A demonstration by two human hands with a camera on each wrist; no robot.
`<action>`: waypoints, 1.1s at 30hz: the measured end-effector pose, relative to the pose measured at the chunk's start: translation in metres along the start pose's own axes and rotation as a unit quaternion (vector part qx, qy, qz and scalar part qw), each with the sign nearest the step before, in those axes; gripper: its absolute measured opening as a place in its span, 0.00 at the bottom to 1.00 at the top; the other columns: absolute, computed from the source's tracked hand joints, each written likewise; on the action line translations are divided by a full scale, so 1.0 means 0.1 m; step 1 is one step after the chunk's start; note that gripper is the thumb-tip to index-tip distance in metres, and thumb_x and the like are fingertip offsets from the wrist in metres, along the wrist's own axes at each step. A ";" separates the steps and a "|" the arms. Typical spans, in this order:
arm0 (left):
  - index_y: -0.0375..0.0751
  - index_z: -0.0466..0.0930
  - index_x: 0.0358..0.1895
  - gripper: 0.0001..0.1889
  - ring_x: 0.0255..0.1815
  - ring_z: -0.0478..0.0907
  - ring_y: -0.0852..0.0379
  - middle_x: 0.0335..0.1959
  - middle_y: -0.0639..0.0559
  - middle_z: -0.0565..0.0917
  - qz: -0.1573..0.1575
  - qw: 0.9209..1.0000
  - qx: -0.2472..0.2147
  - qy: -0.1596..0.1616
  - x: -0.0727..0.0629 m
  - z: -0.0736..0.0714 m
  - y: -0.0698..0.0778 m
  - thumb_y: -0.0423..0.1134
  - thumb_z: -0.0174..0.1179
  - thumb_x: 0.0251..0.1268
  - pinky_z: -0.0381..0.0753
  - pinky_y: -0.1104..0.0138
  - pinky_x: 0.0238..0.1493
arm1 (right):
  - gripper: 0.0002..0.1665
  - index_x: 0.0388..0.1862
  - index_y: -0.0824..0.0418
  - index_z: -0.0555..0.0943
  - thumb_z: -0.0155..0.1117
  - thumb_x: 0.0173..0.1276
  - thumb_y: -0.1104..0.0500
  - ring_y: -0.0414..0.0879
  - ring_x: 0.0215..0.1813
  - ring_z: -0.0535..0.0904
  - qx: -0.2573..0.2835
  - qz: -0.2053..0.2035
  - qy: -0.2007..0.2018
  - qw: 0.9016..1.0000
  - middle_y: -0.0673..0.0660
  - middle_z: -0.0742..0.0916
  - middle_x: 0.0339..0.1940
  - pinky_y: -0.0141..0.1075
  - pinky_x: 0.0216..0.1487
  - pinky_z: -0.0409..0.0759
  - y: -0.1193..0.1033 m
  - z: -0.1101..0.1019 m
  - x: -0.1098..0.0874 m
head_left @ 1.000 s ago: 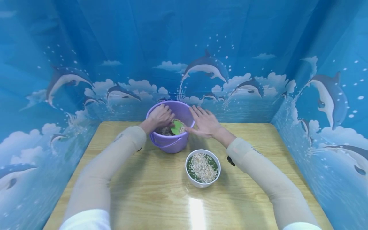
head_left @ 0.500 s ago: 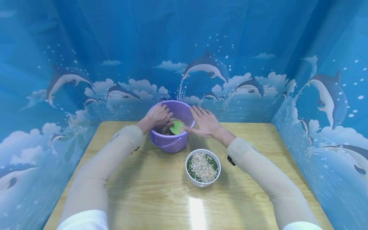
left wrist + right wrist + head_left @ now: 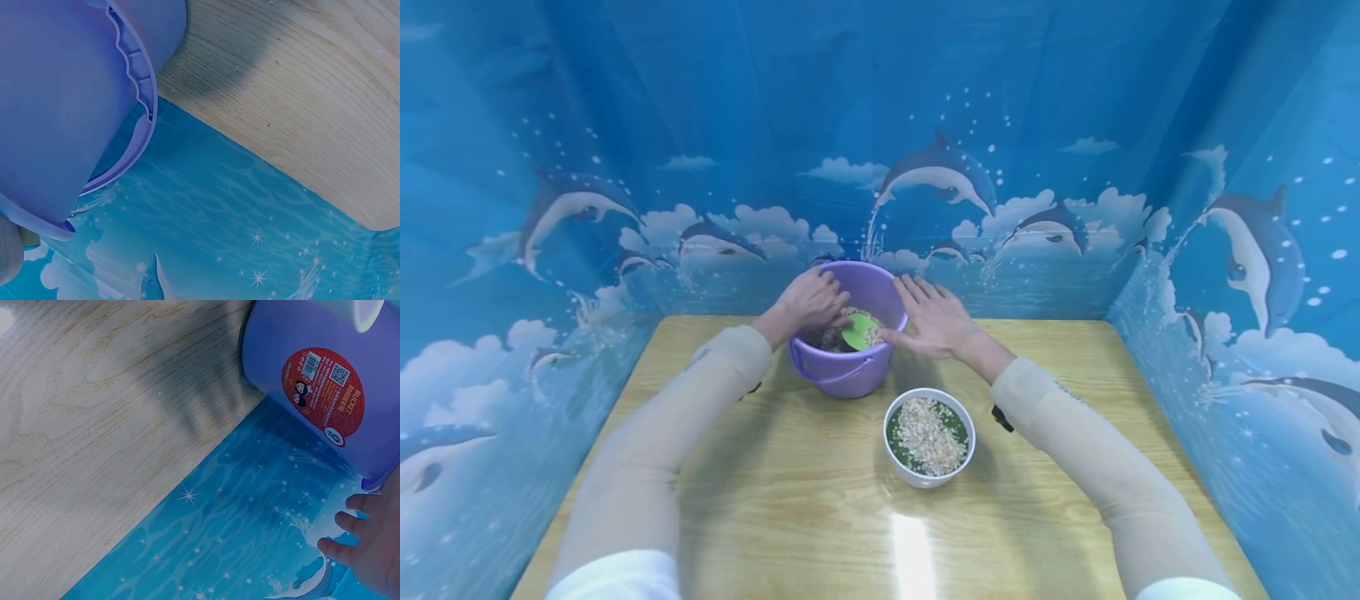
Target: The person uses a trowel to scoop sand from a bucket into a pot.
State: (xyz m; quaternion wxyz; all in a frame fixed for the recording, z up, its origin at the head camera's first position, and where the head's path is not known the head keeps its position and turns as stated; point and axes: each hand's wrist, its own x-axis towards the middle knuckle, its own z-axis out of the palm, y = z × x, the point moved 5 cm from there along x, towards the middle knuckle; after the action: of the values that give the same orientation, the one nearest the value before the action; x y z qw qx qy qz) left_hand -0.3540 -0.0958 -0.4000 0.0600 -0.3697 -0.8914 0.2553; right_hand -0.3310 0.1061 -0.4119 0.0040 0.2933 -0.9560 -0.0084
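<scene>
A blue curtain [image 3: 760,158] printed with dolphins and clouds encloses the wood-grain worktop [image 3: 790,500] on three sides. At the far edge we locate the purple bucket [image 3: 850,367], upright, its carrying handle [image 3: 838,382] lowered against the side facing us, which presumably keeps the mouth accessible. Inside it we see pale flakes [image 3: 874,337] and a green scoop [image 3: 859,333], apparently resting among them. The left hand [image 3: 811,300] reaches over the rim with fingers curled; we judge that it grips the scoop by its handle, although the grip itself is largely hidden. The right hand [image 3: 931,318] lies flat with fingers extended and slightly spread against the opposite rim, holding nothing; we take this as bracing the bucket against sliding. Nearer to us, the white bowl [image 3: 922,482] with a green interior carries more flakes, well within reach of both hands. On the bucket wall, the right wrist view shows a red oval label [image 3: 350,415] with the word "BUCKET", a QR code [image 3: 339,374], a barcode [image 3: 310,364] and cartoon faces [image 3: 302,394]; the smaller print we cannot read.
</scene>
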 end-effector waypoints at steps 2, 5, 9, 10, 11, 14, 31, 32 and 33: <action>0.41 0.80 0.44 0.32 0.46 0.83 0.45 0.40 0.43 0.86 0.001 1.000 0.000 -0.001 0.00 0.00 0.00 0.69 0.44 0.81 0.82 0.54 0.55 | 0.62 0.88 0.63 0.43 0.37 0.75 0.20 0.64 0.89 0.52 -0.002 -0.001 0.002 1.000 0.66 0.53 0.89 0.61 0.85 0.58 0.00 0.01 0.00; 0.41 0.80 0.45 0.32 0.47 0.83 0.45 0.42 0.43 0.87 0.002 1.000 -0.002 -0.003 -0.01 0.01 -0.01 0.68 0.44 0.81 0.82 0.53 0.56 | 0.64 0.88 0.63 0.44 0.33 0.74 0.17 0.63 0.89 0.53 -0.007 -0.003 0.005 1.000 0.66 0.54 0.89 0.61 0.85 0.59 0.00 0.01 0.00; 0.41 0.80 0.46 0.31 0.48 0.82 0.45 0.41 0.43 0.86 0.002 1.000 -0.003 -0.002 -0.02 0.02 -0.02 0.68 0.43 0.81 0.82 0.52 0.56 | 0.66 0.88 0.62 0.42 0.27 0.72 0.15 0.63 0.89 0.52 -0.007 -0.005 0.002 1.000 0.66 0.53 0.89 0.61 0.85 0.59 0.00 0.01 0.00; 0.41 0.80 0.46 0.31 0.47 0.82 0.45 0.41 0.43 0.86 0.002 1.000 -0.003 -0.001 -0.02 0.01 -0.02 0.68 0.43 0.81 0.82 0.52 0.56 | 0.67 0.88 0.62 0.41 0.24 0.71 0.14 0.63 0.89 0.52 -0.007 -0.006 0.000 1.000 0.66 0.53 0.89 0.61 0.85 0.59 0.00 0.01 0.00; 0.41 0.79 0.46 0.31 0.47 0.82 0.45 0.41 0.43 0.86 0.002 1.000 -0.003 0.000 -0.03 0.01 -0.02 0.68 0.43 0.81 0.82 0.52 0.55 | 0.68 0.88 0.62 0.41 0.23 0.70 0.13 0.63 0.89 0.52 -0.006 -0.006 0.000 1.000 0.66 0.53 0.89 0.61 0.85 0.59 0.00 0.01 0.00; 0.42 0.79 0.46 0.31 0.47 0.82 0.45 0.40 0.43 0.86 0.001 1.000 -0.005 0.001 -0.04 0.00 -0.03 0.68 0.43 0.81 0.82 0.53 0.55 | 0.69 0.89 0.61 0.40 0.20 0.68 0.12 0.63 0.89 0.52 -0.006 -0.004 -0.001 1.000 0.66 0.53 0.89 0.61 0.85 0.59 0.01 0.00 0.00; 0.41 0.80 0.47 0.30 0.50 0.83 0.43 0.43 0.41 0.87 -0.001 0.999 -0.030 0.011 -0.08 -0.07 -0.12 0.67 0.46 0.81 0.81 0.50 0.58 | 0.65 0.88 0.62 0.44 0.29 0.72 0.15 0.63 0.89 0.54 -0.006 -0.006 0.009 1.000 0.66 0.54 0.89 0.61 0.84 0.61 0.01 0.00 -0.01; 0.41 0.80 0.47 0.30 0.51 0.83 0.43 0.43 0.41 0.87 -0.003 0.999 -0.031 0.010 -0.09 -0.07 -0.12 0.67 0.45 0.81 0.81 0.50 0.58 | 0.66 0.88 0.62 0.44 0.27 0.71 0.14 0.63 0.89 0.54 -0.006 -0.006 0.009 1.000 0.66 0.54 0.89 0.61 0.84 0.61 0.01 0.00 -0.01; 0.41 0.80 0.48 0.31 0.51 0.83 0.43 0.44 0.41 0.87 -0.005 0.999 -0.032 0.008 -0.10 -0.07 -0.13 0.67 0.45 0.81 0.81 0.50 0.59 | 0.67 0.88 0.62 0.44 0.26 0.70 0.13 0.63 0.89 0.54 -0.005 -0.006 0.009 1.000 0.66 0.54 0.89 0.61 0.84 0.61 0.02 0.00 -0.01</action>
State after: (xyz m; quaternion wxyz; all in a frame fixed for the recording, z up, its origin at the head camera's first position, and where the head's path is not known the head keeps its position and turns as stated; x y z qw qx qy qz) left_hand -0.3532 -0.1072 -0.3862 0.0566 -0.3693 -0.9003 0.2233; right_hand -0.3315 0.1077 -0.4120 0.0143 0.2991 -0.9541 -0.0101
